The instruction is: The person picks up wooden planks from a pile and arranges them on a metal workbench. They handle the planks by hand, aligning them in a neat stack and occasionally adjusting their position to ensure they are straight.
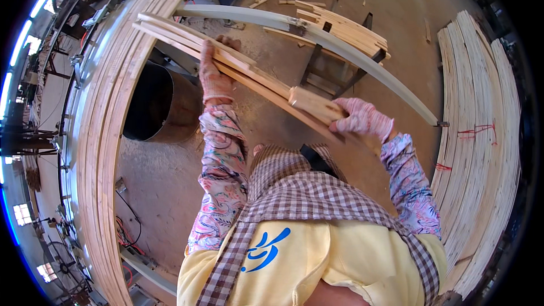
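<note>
A bundle of several pale wooden strips [260,76] slants across in front of me, its far-left end over the strips on the workbench. My left hand [217,79], in a pinkish glove with bare-looking fingers, is closed around the bundle near its left part, thumb on the near side. At the lower right end, my gloved right hand [364,118] grips a shorter, thicker wooden piece [317,105] lying along the strips. The fingers beneath the wood are partly hidden, and the bundle's right end is slightly blurred.
Long wooden strips [99,153] run along the bench at left. Beside it stands a dark metal drum [164,102]. A curved-looking pale rail [368,65] crosses ahead, before a low stand stacked with short boards [345,28]. Tall stacks of long strips [476,170] lie at right.
</note>
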`<state>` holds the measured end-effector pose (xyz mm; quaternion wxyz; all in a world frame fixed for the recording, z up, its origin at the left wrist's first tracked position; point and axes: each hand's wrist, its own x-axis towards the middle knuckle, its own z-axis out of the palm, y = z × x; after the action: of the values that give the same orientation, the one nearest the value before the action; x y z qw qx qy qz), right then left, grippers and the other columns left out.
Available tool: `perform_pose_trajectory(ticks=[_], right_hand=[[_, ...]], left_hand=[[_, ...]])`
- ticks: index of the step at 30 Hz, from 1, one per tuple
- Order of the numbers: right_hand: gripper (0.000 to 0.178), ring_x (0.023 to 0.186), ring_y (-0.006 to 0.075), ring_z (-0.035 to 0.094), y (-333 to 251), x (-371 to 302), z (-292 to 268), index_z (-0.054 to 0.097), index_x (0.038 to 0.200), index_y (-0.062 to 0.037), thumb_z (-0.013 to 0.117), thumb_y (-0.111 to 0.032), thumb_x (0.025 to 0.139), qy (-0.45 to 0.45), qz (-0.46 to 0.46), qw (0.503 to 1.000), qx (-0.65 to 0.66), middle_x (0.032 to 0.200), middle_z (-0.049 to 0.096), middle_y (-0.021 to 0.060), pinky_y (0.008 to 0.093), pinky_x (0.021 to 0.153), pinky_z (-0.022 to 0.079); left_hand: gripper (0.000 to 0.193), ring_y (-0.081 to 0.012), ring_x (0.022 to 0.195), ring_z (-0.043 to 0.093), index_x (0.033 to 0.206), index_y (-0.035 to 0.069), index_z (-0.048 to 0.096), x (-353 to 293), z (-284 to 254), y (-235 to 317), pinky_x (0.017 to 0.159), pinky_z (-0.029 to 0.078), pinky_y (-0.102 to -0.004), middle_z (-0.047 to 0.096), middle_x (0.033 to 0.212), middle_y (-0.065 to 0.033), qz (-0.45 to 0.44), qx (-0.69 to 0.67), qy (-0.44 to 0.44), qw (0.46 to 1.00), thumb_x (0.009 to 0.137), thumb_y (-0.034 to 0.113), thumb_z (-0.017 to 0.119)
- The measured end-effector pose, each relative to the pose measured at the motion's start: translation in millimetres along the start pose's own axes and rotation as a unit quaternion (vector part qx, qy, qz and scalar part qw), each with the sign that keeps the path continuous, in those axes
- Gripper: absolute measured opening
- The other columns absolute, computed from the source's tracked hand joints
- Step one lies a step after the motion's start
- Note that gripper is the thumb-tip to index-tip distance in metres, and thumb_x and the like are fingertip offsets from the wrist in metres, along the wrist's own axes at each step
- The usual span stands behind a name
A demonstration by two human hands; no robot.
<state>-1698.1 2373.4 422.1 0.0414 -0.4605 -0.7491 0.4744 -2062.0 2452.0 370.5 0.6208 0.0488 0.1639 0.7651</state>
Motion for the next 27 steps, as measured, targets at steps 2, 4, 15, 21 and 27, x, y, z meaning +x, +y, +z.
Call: perform_pose_trajectory(ticks=[2,4,15,21,27], right_hand=[[0.065,0.106,0.0231,0.065,19.6,-3.8,-10.9,0.061,0.131,-0.0013,0.081,-0.039,0.081,-0.03,0.007,0.996,0.081,0.112,0.072,0.0144,0.0352,0.093,0.049],[0.066,0.104,0.0208,0.064,31.3,-10.3,-19.5,0.06,0.132,0.0014,0.08,-0.036,0.081,-0.038,0.006,0.994,0.1,0.112,0.071,0.0126,0.0342,0.094,0.048],[0.07,0.105,0.0253,0.065,29.5,-41.4,-13.9,0.056,0.137,-0.0058,0.08,-0.031,0.076,-0.081,0.04,0.995,0.046,0.114,0.069,0.0139,0.0368,0.094,0.05],[0.069,0.106,0.0315,0.066,16.3,-53.9,-10.6,0.056,0.137,-0.0086,0.08,-0.029,0.075,-0.026,0.044,0.999,0.015,0.113,0.069,0.0171,0.0395,0.092,0.051],[0.064,0.102,0.0317,0.068,36.9,-53.5,5.5,0.059,0.133,-0.0103,0.081,-0.029,0.075,0.002,0.032,0.999,-0.041,0.112,0.07,0.0158,0.0399,0.088,0.053]], left_hand=[[0.034,-0.0263,0.087,0.063,0.11,-0.005,0.056,1.8,0.2,3.2,0.095,0.056,-0.0456,0.063,0.092,-0.0143,0.002,0.027,0.022,0.999,0.097,0.024,0.067],[0.034,-0.0278,0.088,0.063,0.109,-0.004,0.056,3.6,-4.8,5.8,0.092,0.056,-0.0443,0.062,0.092,-0.0148,-0.008,0.03,0.008,0.999,0.096,0.026,0.066],[0.048,-0.0262,0.099,0.054,0.127,-0.006,0.045,-2.6,-23.4,16.4,0.099,0.049,-0.0397,0.053,0.109,-0.0137,0.064,-0.026,-0.136,0.988,0.091,0.016,0.068],[0.052,-0.0226,0.102,0.052,0.128,-0.001,0.043,-19.2,-9.8,15.9,0.099,0.047,-0.0343,0.051,0.111,-0.0107,0.104,-0.011,-0.17,0.98,0.088,0.017,0.072],[0.049,-0.0222,0.098,0.058,0.126,0.002,0.049,-20.8,9.8,13.6,0.101,0.049,-0.0378,0.057,0.108,-0.0079,0.086,-0.074,-0.236,0.965,0.09,0.024,0.075]])
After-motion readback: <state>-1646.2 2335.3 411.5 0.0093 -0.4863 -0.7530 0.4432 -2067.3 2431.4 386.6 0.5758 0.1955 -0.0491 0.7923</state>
